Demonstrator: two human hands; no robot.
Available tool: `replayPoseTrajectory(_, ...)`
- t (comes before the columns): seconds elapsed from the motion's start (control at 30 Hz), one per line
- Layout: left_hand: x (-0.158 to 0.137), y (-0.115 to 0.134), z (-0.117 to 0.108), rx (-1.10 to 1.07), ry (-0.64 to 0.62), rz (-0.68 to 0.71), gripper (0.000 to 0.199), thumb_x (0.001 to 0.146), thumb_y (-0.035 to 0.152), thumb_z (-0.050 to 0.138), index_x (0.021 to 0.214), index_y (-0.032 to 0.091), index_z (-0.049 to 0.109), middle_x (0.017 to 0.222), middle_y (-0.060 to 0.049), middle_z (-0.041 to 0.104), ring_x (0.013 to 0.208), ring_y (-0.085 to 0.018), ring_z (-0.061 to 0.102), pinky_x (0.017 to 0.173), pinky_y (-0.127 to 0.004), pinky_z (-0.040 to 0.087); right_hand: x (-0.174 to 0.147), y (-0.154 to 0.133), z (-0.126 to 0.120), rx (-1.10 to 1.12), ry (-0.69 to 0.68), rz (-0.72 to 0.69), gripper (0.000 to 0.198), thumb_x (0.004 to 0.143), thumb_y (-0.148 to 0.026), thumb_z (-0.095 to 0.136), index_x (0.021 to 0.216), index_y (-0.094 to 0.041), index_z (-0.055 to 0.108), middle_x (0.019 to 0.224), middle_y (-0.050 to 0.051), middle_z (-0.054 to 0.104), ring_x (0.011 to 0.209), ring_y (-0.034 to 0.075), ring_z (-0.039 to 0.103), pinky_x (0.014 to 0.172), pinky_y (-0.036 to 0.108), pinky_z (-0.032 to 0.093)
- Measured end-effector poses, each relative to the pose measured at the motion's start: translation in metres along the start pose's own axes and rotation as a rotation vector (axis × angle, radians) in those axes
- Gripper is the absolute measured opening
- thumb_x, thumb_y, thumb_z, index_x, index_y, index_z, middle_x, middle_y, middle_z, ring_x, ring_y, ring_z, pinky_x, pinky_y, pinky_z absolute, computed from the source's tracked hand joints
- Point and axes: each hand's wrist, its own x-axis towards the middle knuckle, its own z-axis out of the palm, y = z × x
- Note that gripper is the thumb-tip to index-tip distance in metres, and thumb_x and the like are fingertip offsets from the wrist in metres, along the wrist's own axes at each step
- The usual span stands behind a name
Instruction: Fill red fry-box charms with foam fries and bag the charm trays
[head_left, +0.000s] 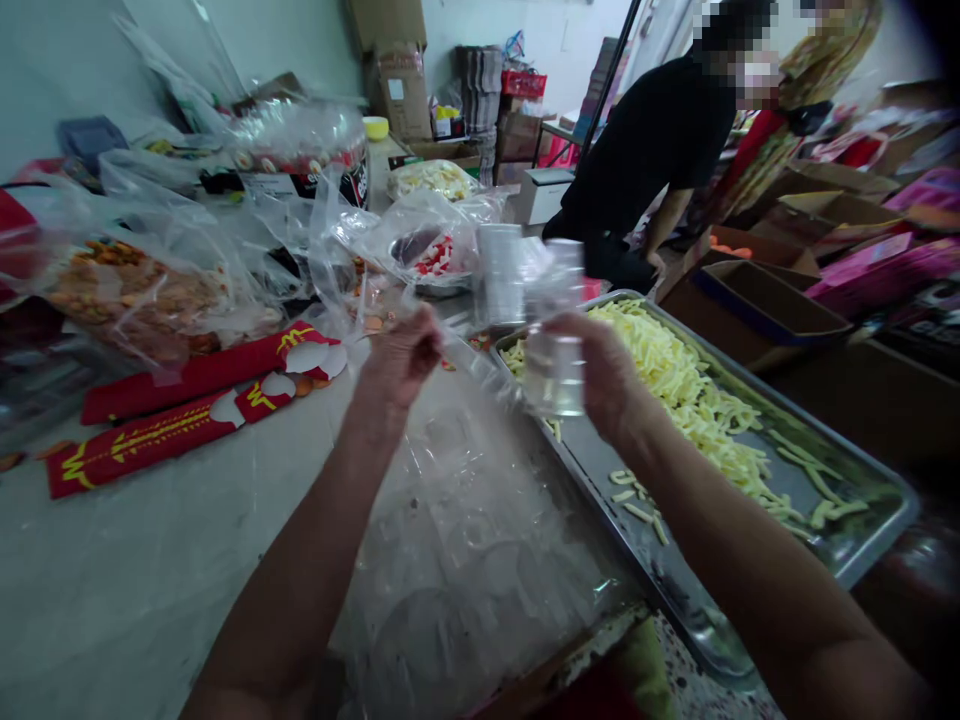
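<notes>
My right hand (606, 372) is closed around a clear, ridged plastic container (553, 365), smeared by motion; whether it is one piece or a stack I cannot tell. The fingers of my left hand (409, 352) are drawn together in a pinch, and whatever lies between them is too blurred to name. Just behind the held container stands a stack of similar clear plastic containers (500, 275). Beneath my forearms, clear plastic trays or sheeting (457, 530) cover part of the table. A metal tray (585, 450) heaped with pale yellow fry-shaped pieces (675, 375) lies under my right arm.
Red fry-carton sleeves with yellow lettering (172, 420) lie at left on the table (150, 580). Behind them are plastic bags of small brown pieces (142, 290) and a bowl with red-and-white pieces (409, 250). A person in black (652, 150) bends near open cardboard boxes (772, 300).
</notes>
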Motion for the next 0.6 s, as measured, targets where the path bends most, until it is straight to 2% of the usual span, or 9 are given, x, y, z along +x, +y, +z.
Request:
replayPoseTrajectory(0.07,0.006,0.007,-0.021,0.012,0.056,-0.042,0.026,0.073,0.020,0.087,0.067,0.018,0.062,0.063,0.004,0.061,0.058,-0.007,0.058,0.057,-0.018,0.049,-0.011,-0.009,-0.035,0.104,0.132,0.038,0.042,0.068,-0.039,0.073,0.108,-0.028,0.065,0.103,0.006,0.073,0.106,0.033,0.067,0.093,0.053,0.056)
replayPoseTrajectory(0.17,0.021,0.004,-0.043,0.135,0.047,-0.145,0.026,0.070,0.019,0.090,0.070,0.016,0.063,0.063,0.002,0.063,0.058,-0.008,0.060,0.056,-0.018,0.050,-0.026,-0.015,-0.069,0.175,0.128,0.103,0.044,0.067,-0.037,0.075,0.110,-0.031,0.066,0.107,0.006,0.075,0.110,0.032,0.068,0.094,0.052,0.056)
replayPoseTrajectory(0.3,0.040,-0.022,-0.041,0.273,0.046,-0.213,0.031,0.070,0.027,0.090,0.072,0.015,0.062,0.064,0.000,0.066,0.054,-0.007,0.058,0.057,-0.019,0.049,-0.039,-0.011,-0.067,0.133,0.030,0.184,0.050,0.064,-0.042,0.077,0.111,-0.030,0.067,0.105,0.009,0.076,0.104,0.036,0.071,0.087,0.058,0.058)
replayPoseTrajectory(0.47,0.044,-0.052,-0.018,0.491,-0.088,-0.334,0.035,0.067,0.031,0.093,0.071,0.013,0.063,0.061,-0.004,0.067,0.050,-0.009,0.058,0.055,-0.020,0.048,-0.047,-0.014,-0.061,0.099,0.079,0.124,0.053,0.065,-0.045,0.075,0.115,-0.032,0.065,0.106,0.007,0.075,0.107,0.034,0.070,0.090,0.055,0.058)
replayPoseTrajectory(0.6,0.042,-0.062,-0.010,0.601,-0.050,-0.261,0.046,0.055,0.028,0.099,0.074,0.016,0.059,0.054,0.000,0.062,0.050,-0.014,0.060,0.055,-0.023,0.046,-0.052,-0.020,-0.073,0.038,0.089,0.128,0.049,0.069,-0.047,0.072,0.115,-0.032,0.064,0.112,0.006,0.073,0.112,0.033,0.068,0.092,0.053,0.058)
